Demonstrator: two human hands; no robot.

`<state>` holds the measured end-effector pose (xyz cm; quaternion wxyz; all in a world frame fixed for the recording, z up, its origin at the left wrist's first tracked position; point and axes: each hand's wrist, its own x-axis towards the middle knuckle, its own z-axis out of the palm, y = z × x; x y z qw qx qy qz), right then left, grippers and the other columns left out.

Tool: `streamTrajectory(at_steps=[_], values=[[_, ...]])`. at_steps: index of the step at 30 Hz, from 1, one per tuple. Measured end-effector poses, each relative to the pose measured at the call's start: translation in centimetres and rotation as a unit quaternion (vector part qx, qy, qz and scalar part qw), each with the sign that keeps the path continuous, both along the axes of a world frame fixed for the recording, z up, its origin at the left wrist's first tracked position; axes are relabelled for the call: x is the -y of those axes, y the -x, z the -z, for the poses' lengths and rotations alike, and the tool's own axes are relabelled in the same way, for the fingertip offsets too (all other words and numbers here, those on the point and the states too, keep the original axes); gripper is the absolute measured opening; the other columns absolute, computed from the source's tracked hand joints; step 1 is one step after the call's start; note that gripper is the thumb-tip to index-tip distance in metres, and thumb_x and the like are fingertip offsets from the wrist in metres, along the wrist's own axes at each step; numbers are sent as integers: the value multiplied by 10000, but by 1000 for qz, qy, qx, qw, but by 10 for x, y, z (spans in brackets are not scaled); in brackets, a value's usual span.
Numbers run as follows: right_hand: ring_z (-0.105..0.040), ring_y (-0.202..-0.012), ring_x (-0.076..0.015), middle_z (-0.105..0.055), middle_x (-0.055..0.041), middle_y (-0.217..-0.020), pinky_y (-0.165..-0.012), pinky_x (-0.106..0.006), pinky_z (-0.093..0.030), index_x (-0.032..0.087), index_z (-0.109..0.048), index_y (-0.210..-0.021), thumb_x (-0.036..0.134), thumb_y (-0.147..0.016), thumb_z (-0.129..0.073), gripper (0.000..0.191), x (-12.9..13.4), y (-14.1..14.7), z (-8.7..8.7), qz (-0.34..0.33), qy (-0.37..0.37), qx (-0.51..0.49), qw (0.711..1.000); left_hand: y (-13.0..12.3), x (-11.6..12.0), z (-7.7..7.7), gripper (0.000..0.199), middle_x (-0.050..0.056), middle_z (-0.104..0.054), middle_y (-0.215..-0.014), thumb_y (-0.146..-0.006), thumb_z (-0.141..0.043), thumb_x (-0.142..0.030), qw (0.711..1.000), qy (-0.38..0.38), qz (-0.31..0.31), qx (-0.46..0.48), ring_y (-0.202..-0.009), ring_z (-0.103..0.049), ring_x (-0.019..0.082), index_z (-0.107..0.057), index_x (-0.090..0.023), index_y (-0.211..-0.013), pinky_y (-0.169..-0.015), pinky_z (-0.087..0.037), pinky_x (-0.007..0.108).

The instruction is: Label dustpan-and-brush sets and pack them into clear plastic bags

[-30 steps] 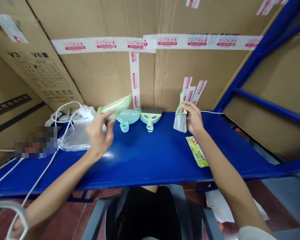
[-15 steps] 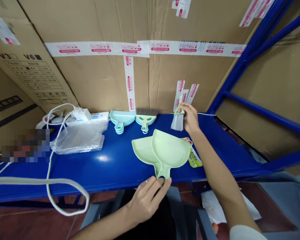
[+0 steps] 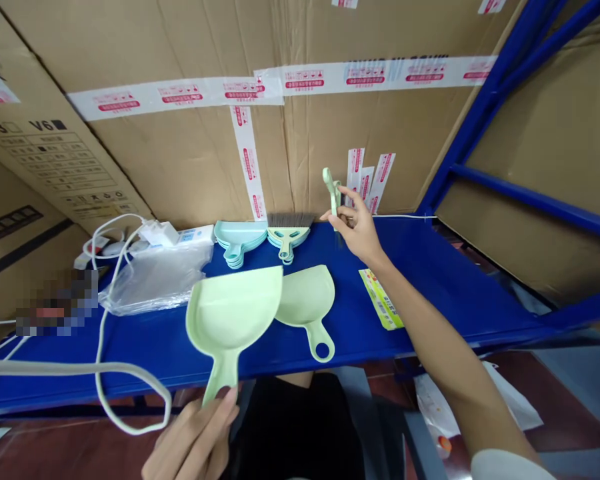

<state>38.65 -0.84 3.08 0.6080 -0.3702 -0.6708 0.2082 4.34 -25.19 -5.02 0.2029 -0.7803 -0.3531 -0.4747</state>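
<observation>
My left hand (image 3: 195, 437) grips a pale green dustpan (image 3: 235, 310) by its handle, raised above the table's front edge. A second pale green dustpan (image 3: 307, 297) lies on the blue table (image 3: 430, 267), partly behind the first, its ring handle toward me. My right hand (image 3: 355, 223) is closed on a light green hand brush (image 3: 331, 190), held up near the cardboard with its handle upward; the bristles are mostly hidden and blurred. Between the hands at the back sit a stack of light blue dustpans (image 3: 240, 237) and a stack of brushes (image 3: 287, 240) with dark bristles.
A yellow-green printed card (image 3: 381, 300) lies by my right forearm. Clear plastic bags (image 3: 153, 277), a white charger (image 3: 160, 233) and a looping white cable (image 3: 100, 340) occupy the left. Cardboard (image 3: 180, 153) walls the back; a blue frame (image 3: 480, 133) stands right.
The left hand has slid its dustpan leftward off the other dustpan and lifted it. The right hand has moved left and turned the brush; its pale bristles no longer show.
</observation>
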Motion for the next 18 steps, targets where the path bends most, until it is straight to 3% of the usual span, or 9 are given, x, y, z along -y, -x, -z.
streamTrajectory(at_steps=[3,6,10,14,18], values=[[-523,-587,-167,-818,-26,-984,-635,-353,-522,265,-516,-1465,383,-968,-678,536,5,8,1,32,-36,79,996,5,0,13,810,15,-842,-868,-770,-813,154,999,-39,-30,-2,-648,-758,167,-661,-187,-1489,-710,-630,316],[-541,-604,-170,-824,-23,-997,-642,-346,-519,261,-537,-1476,341,-980,-662,518,7,10,3,73,-59,127,987,-1,-5,22,731,29,-845,-882,-762,-822,160,999,-31,-25,5,-698,-774,171,-701,-137,-1419,-810,-630,341],[-541,-601,-167,-834,-27,-1008,-643,-339,-517,250,-534,-1486,320,-992,-639,510,7,10,4,95,-58,157,981,-2,-5,25,624,53,-849,-907,-746,-828,172,999,-25,-27,5,-762,-790,180,-744,-91,-1305,-875,-623,348],[-559,-609,-172,-835,-37,-992,-665,-352,-540,240,-541,-1482,335,-998,-629,501,7,8,4,106,-44,168,979,11,4,27,650,41,-851,-911,-722,-853,160,999,-25,-46,-12,-764,-788,188,-744,-102,-1307,-908,-629,359],[-573,-613,-179,-828,-45,-980,-700,-370,-560,240,-550,-1475,371,-998,-629,500,7,10,4,110,-44,176,977,15,5,31,583,61,-850,-960,-792,-794,157,1000,23,-7,-9,-790,-792,180,-726,-100,-1311,-927,-630,356]])
